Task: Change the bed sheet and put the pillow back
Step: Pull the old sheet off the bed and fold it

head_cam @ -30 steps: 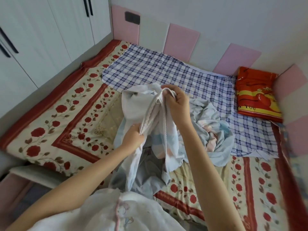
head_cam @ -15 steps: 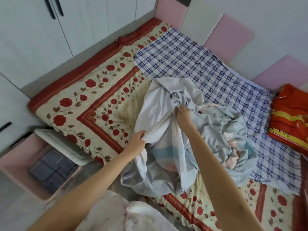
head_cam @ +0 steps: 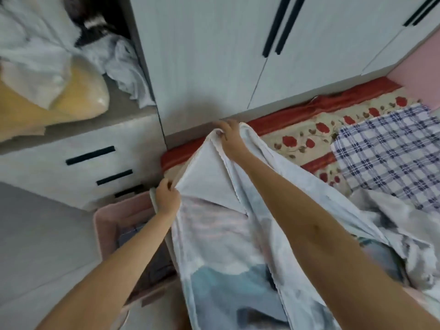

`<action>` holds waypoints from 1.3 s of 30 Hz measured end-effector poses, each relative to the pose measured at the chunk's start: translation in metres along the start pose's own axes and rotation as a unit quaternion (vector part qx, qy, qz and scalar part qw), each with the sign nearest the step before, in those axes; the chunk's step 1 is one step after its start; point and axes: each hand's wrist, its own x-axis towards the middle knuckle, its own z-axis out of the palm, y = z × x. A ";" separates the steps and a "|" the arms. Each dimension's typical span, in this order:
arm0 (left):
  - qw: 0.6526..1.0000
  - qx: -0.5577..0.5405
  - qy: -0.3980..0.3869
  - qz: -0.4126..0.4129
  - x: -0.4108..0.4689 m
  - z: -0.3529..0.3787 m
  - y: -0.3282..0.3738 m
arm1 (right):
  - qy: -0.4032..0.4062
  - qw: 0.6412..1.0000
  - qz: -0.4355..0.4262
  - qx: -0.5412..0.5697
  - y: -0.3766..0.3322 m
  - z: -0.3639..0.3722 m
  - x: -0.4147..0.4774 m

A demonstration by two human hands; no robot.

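A pale white and blue bed sheet (head_cam: 214, 225) is stretched from the crumpled heap at the right toward the bed's left corner. My right hand (head_cam: 229, 136) grips its edge at the far corner, next to the wardrobe base. My left hand (head_cam: 166, 198) pinches the same edge nearer to me, at the bed's side. The mattress has a floral cover (head_cam: 309, 136) with red roses and a red border. A blue checked cloth (head_cam: 385, 153) lies on it at the right. The pillow is out of view.
White wardrobe doors (head_cam: 214, 55) with black handles stand along the bed. A drawer unit (head_cam: 71, 163) sits at the left, with yellow and white bedding (head_cam: 54, 91) piled on top. A pink bin (head_cam: 112, 222) stands on the grey floor beside the bed.
The view has swung left toward the wardrobe. Both hands have carried the sheet's edge from the middle of the bed out to the left corner, spreading the hands apart.
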 end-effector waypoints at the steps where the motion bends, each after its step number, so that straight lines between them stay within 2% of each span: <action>1: 1.000 0.017 0.017 -0.014 0.023 0.004 -0.027 | -0.008 1.000 -0.014 -0.009 0.016 0.025 0.007; 4: 0.995 0.096 0.014 -0.036 0.059 0.024 -0.104 | -0.027 0.991 -0.024 -0.129 0.076 0.087 -0.008; 6: 0.984 0.176 -0.010 -0.032 0.053 0.044 -0.139 | -0.005 0.972 -0.038 -0.230 0.115 0.111 -0.051; 9: 0.955 0.283 -0.065 0.055 0.026 0.077 -0.161 | 0.017 0.976 -0.040 -0.213 0.163 0.116 -0.128; 11: 0.929 0.331 -0.103 0.130 0.018 0.096 -0.163 | -0.036 0.985 0.086 -0.147 0.183 0.100 -0.165; 12: 0.918 0.338 -0.120 0.169 0.015 0.103 -0.160 | -0.097 0.973 0.165 -0.128 0.190 0.089 -0.180; 13: 0.911 0.333 -0.137 0.203 0.015 0.112 -0.157 | -0.201 0.942 0.225 -0.146 0.194 0.078 -0.192; 14: 0.906 0.322 -0.154 0.228 0.014 0.121 -0.152 | -0.320 0.894 0.259 -0.176 0.199 0.069 -0.206; 16: 0.900 0.288 -0.192 0.264 0.014 0.143 -0.139 | -0.519 0.763 0.310 -0.229 0.203 0.047 -0.237; 17: 0.893 0.284 -0.210 0.279 0.014 0.156 -0.131 | -0.576 0.708 0.358 -0.198 0.204 0.034 -0.251; 18: 0.885 0.286 -0.226 0.289 0.015 0.170 -0.123 | -0.599 0.675 0.407 -0.142 0.210 0.021 -0.262; 19: 0.878 0.293 -0.240 0.292 0.015 0.185 -0.115 | -0.604 0.657 0.446 -0.068 0.217 0.010 -0.268; 20: 0.872 0.301 -0.251 0.292 0.015 0.200 -0.108 | -0.580 0.673 0.459 -0.005 0.230 0.001 -0.272; 21: 0.866 0.309 -0.262 0.294 0.015 0.216 -0.102 | -0.520 0.723 0.454 0.015 0.248 -0.007 -0.270; 22: 0.858 0.318 -0.269 0.302 0.016 0.232 -0.096 | -0.414 0.796 0.441 -0.014 0.271 -0.014 -0.266; 23: 0.848 0.329 -0.270 0.314 0.020 0.248 -0.091 | -0.274 0.857 0.432 -0.061 0.295 -0.023 -0.258; 24: 0.841 0.343 -0.263 0.326 0.026 0.263 -0.086 | -0.128 0.889 0.428 -0.095 0.319 -0.032 -0.247; 25: 0.837 0.356 -0.247 0.334 0.036 0.277 -0.083 | -0.008 0.899 0.426 -0.102 0.338 -0.043 -0.232; 26: 0.837 0.367 -0.221 0.340 0.048 0.290 -0.079 | 0.071 0.899 0.420 -0.101 0.357 -0.054 -0.216; 27: 0.837 0.377 -0.193 0.345 0.063 0.302 -0.075 | 0.113 0.897 0.416 -0.102 0.373 -0.064 -0.200; 29: 0.837 0.393 -0.146 0.350 0.090 0.319 -0.071 | 0.120 0.885 0.431 -0.131 0.400 -0.078 -0.165; 33: 0.831 0.404 -0.107 0.365 0.122 0.327 -0.064 | 0.050 0.851 0.471 -0.227 0.454 -0.079 -0.117; 34: 0.835 0.389 -0.096 0.376 0.126 0.326 -0.060 | 0.077 0.850 0.472 -0.222 0.458 -0.078 -0.111; 36: 0.866 0.330 -0.054 0.371 0.138 0.323 -0.051 | 0.186 0.857 0.460 -0.142 0.451 -0.079 -0.096; 37: 0.888 0.293 -0.026 0.352 0.145 0.318 -0.045 | 0.246 0.861 0.436 -0.092 0.441 -0.081 -0.083; 39: 0.920 0.231 0.043 0.315 0.172 0.305 -0.030 | 0.313 0.879 0.354 -0.058 0.414 -0.091 -0.042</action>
